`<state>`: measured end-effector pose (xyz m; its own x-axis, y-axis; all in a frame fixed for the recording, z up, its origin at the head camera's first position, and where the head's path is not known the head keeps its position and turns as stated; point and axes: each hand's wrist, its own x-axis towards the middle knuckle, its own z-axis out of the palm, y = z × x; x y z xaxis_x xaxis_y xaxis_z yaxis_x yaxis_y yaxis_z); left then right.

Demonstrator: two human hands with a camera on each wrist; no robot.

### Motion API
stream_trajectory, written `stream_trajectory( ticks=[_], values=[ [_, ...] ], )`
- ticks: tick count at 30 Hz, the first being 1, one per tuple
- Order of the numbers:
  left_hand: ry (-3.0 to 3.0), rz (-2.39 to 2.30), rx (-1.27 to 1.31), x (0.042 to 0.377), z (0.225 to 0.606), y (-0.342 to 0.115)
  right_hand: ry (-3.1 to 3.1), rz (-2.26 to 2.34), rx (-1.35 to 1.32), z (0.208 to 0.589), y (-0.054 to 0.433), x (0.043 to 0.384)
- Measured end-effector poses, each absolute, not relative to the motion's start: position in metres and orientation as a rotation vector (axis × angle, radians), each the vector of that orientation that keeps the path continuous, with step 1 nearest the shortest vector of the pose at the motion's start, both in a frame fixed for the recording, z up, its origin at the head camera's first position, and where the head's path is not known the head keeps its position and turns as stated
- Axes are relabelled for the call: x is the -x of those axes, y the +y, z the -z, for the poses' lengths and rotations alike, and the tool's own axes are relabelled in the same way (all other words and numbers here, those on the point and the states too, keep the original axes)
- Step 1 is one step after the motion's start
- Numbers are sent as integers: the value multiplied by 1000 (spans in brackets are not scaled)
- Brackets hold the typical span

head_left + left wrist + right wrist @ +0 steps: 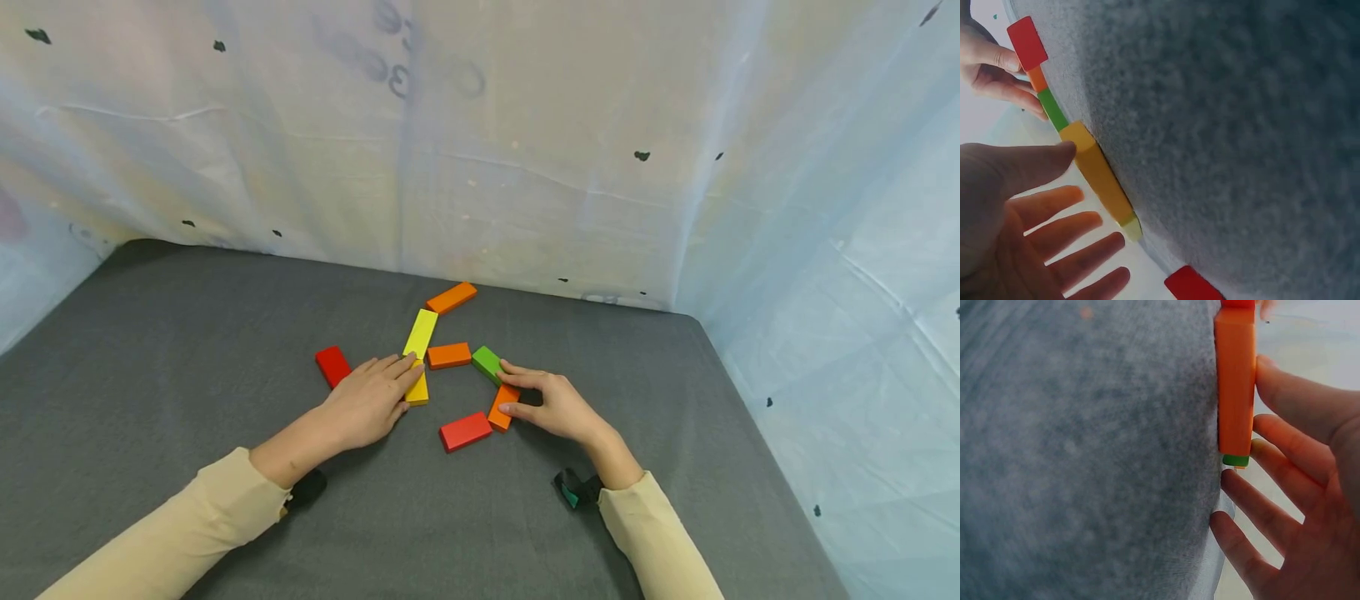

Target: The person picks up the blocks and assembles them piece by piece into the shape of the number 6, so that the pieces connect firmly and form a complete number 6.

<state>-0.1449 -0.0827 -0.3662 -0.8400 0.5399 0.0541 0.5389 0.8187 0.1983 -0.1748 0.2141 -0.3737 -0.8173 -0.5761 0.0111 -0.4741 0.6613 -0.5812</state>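
With its fingers spread and fairly straight, my left hand [367, 404] rests over a golden-yellow block [417, 393]. A lighter yellow block [421, 332] continues end to end beyond it. My right hand [558, 407] lies over an orange block [500, 417]; its thumb touches that block and the index finger reaches the end of a green block [486, 361]. In the right wrist view, the orange block [1235, 381] stands beside the extended fingers, which do not curl round it. A red block [465, 431] lies close to the orange block's near end.
Between the yellow and green blocks lies another orange block [448, 356]. One more orange block [452, 297] sits at the back, by the far yellow end. A second red block [332, 365] is left of my left hand. Plastic sheeting [525, 150] hangs behind the grey cloth surface [187, 350].
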Motion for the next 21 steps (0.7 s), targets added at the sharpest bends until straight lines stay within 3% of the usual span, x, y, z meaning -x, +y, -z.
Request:
stream_trajectory(
  ticks=[21],
  values=[
    [3025,-272,-650,145,357,-127,2692,870,885,374,215,177]
  ],
)
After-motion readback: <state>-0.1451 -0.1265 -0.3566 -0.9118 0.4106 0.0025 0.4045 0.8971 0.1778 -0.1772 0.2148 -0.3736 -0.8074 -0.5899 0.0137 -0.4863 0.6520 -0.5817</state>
